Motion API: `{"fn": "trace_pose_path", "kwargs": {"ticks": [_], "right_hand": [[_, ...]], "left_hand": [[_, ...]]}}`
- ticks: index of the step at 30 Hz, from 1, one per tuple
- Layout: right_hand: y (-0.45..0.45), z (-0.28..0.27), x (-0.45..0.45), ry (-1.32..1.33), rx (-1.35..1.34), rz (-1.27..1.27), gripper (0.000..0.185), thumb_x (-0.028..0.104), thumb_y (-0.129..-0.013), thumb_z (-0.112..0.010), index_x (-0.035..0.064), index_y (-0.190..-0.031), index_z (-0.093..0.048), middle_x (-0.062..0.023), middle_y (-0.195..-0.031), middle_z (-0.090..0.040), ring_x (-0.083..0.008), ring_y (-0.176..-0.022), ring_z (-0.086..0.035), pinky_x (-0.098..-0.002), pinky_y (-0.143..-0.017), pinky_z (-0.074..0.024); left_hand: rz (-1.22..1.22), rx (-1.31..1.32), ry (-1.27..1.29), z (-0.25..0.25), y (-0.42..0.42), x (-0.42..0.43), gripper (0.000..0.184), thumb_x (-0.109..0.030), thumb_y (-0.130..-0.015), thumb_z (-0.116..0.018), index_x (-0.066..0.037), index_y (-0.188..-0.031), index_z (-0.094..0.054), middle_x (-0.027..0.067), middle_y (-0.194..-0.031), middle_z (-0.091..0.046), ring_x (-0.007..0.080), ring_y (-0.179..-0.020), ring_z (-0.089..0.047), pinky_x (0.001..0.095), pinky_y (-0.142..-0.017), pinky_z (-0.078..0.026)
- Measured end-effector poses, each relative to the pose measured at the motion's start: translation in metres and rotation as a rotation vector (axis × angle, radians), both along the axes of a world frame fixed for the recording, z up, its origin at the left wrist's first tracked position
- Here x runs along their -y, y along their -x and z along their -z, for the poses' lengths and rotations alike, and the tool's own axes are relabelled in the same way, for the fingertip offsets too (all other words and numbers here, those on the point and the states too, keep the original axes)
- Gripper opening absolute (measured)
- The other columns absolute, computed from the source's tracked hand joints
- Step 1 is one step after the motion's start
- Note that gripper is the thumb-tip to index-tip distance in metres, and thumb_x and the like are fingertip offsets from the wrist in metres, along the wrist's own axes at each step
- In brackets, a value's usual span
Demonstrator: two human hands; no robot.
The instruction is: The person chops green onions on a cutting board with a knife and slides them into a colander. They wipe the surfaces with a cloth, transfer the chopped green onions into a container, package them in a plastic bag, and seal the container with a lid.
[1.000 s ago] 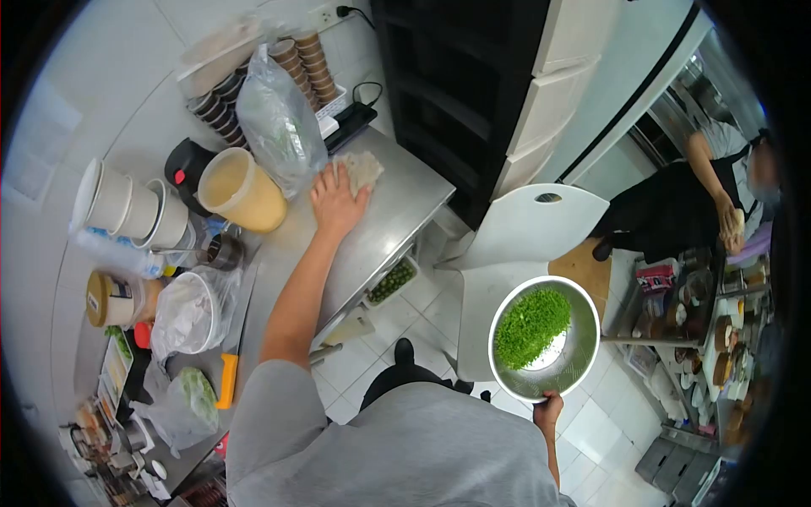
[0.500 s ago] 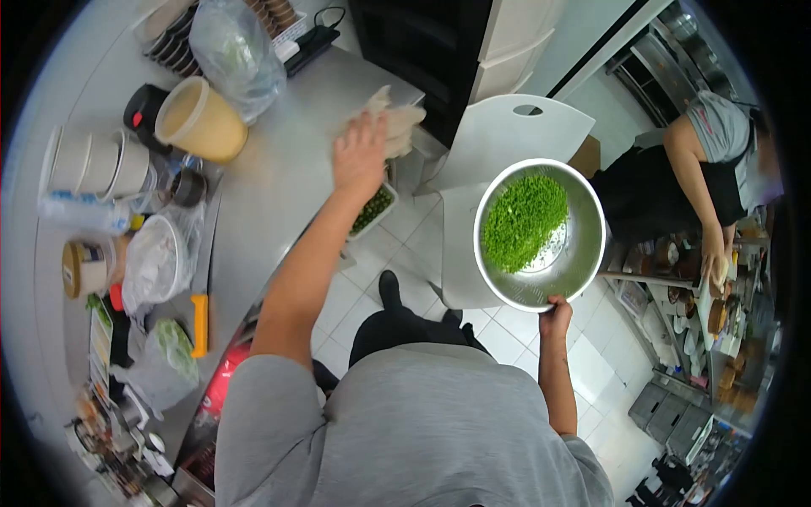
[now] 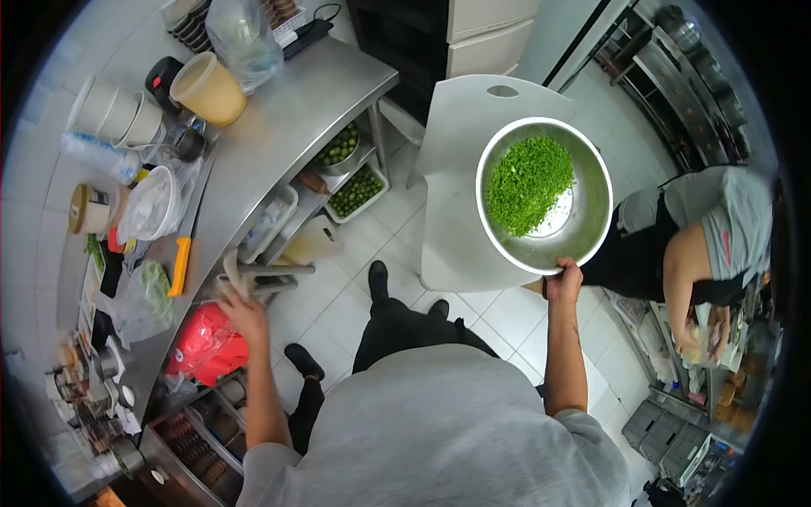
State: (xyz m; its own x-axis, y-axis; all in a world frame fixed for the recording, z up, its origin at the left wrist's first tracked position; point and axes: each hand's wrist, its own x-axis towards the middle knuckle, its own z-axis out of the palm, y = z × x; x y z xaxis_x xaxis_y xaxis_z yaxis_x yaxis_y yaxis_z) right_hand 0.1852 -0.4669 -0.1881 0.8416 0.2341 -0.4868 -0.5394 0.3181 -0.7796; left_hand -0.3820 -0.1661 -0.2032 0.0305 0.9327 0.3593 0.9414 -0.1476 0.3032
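Head view; left hand (image 3: 244, 314), cloth (image 3: 231, 267) now near red bag (image 3: 200, 344)

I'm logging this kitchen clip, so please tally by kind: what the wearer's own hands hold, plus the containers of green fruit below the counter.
Cloth, at the left hand: 1
Bowl with chopped greens, in the right hand: 1
Containers of green fruit: 2
Total: 4
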Motion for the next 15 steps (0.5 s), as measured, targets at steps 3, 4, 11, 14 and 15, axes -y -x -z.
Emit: {"fn": "trace_pose_path", "kwargs": {"ticks": [3,4,11,14,15], "right_hand": [[0.014,-0.014,-0.006,-0.008,-0.033,0.100,0.019,-0.005,-0.069,-0.051,-0.0053,-0.088,-0.053,-0.0114,-0.093,-0.054,-0.0264,-0.085,-0.057,-0.0446,-0.078,-0.0520],[0.018,-0.018,-0.005,-0.013,-0.034,0.108,0.019,-0.005,-0.069,-0.051,-0.0047,-0.088,-0.053,-0.0107,-0.093,-0.054,-0.0261,-0.086,-0.056,-0.0448,-0.081,-0.0506],[0.031,-0.008,0.024,0.016,-0.119,0.157,0.038,-0.002,-0.067,-0.051,-0.0041,-0.104,-0.054,-0.0121,-0.109,-0.056,-0.0286,-0.103,-0.054,-0.0420,-0.097,-0.0423],[0.038,-0.004,0.037,0.089,-0.130,0.261,0.056,-0.003,-0.062,-0.050,-0.0054,-0.118,-0.048,-0.0129,-0.118,-0.054,-0.0290,-0.112,-0.050,-0.0419,-0.103,-0.0367],[0.039,0.000,0.045,0.095,-0.127,0.279,0.057,-0.003,-0.061,-0.050,-0.0053,-0.118,-0.048,-0.0129,-0.118,-0.054,-0.0290,-0.112,-0.050,-0.0415,-0.104,-0.0361]], "left_hand": [[0.037,0.643,0.901,0.051,-0.048,0.029,0.031,-0.012,-0.083,-0.048,-0.003,-0.112,-0.054,0.0185,-0.089,-0.060,0.0300,-0.074,-0.057,0.0405,-0.067,-0.047],[0.056,0.836,1.140,0.041,-0.086,0.045,0.025,-0.019,-0.089,-0.044,-0.005,-0.105,-0.059,0.0108,-0.078,-0.063,0.0206,-0.061,-0.056,0.0327,-0.056,-0.048],[0.972,0.444,0.873,0.105,-0.309,-0.001,0.046,-0.011,-0.081,-0.060,-0.003,-0.125,-0.048,0.0208,-0.120,-0.047,0.0368,-0.111,-0.048,0.0377,-0.094,-0.042],[1.059,0.387,0.579,0.150,-0.405,-0.040,0.049,-0.011,-0.081,-0.059,-0.001,-0.127,-0.046,0.0232,-0.125,-0.042,0.0404,-0.112,-0.046,0.0428,-0.094,-0.039],[1.043,0.315,0.462,0.175,-0.436,-0.051,0.050,-0.010,-0.080,-0.058,-0.002,-0.128,-0.046,0.0229,-0.126,-0.041,0.0394,-0.112,-0.045,0.0438,-0.096,-0.037]]}}
